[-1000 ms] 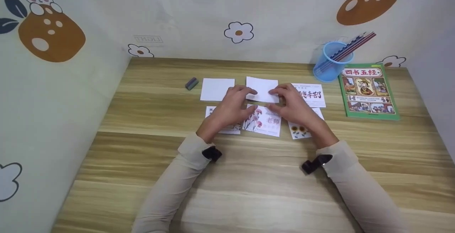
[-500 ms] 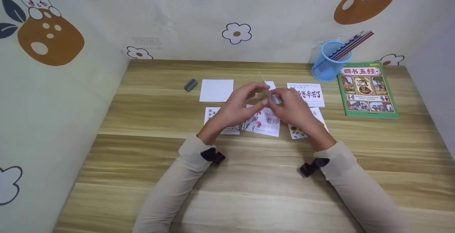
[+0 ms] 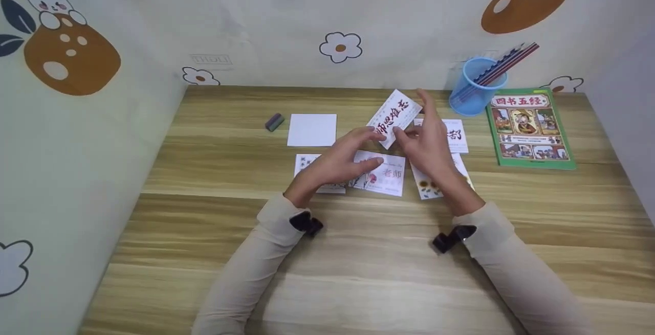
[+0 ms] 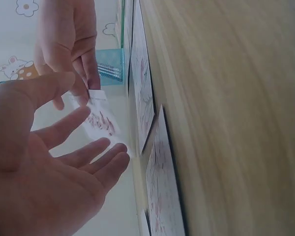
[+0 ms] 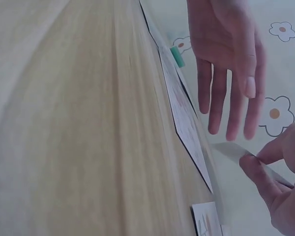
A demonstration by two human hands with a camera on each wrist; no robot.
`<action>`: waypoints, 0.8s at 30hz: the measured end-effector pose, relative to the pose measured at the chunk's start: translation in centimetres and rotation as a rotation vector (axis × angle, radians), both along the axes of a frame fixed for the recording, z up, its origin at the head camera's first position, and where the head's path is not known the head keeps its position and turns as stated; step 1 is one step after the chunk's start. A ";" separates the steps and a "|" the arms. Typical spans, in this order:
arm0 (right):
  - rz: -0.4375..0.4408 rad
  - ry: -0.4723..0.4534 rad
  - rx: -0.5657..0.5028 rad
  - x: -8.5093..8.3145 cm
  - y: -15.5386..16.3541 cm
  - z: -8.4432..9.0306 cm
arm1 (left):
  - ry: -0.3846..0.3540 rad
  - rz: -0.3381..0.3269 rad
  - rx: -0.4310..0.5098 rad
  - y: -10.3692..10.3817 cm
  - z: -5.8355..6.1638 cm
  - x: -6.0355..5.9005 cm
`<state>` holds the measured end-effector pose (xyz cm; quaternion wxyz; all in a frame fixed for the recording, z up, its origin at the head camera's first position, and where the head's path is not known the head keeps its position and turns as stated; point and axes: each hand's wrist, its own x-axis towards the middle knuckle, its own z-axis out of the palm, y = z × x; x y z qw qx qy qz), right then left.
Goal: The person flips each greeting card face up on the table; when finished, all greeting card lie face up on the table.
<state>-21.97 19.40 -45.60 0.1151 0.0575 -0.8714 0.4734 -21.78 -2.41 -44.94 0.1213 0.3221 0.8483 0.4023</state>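
Surface (image 3: 358,273) carries cards in rows. The card (image 3: 394,118) that lay blank side up left of the calligraphy card (image 3: 455,135) is now lifted above that spot and flipped, red writing showing. Right hand (image 3: 427,148) pinches its lower corner; left hand (image 3: 340,161) has let go, fingers (image 4: 96,157) straight beside it.

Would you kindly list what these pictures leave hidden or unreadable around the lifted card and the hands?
- Lifted card: head view, its red writing is too small and tilted to read; blurred in the left wrist view.
- Sunflower card: head view, mostly covered by the right hand.
- Leftmost front card: head view, largely under the left hand.
- Cards on the table: right wrist view, seen edge-on and blurred.
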 end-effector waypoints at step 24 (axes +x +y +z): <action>-0.087 -0.149 0.512 0.7 0.2 0.0 | -0.039 -0.069 -0.195 -0.5 0.0 0.1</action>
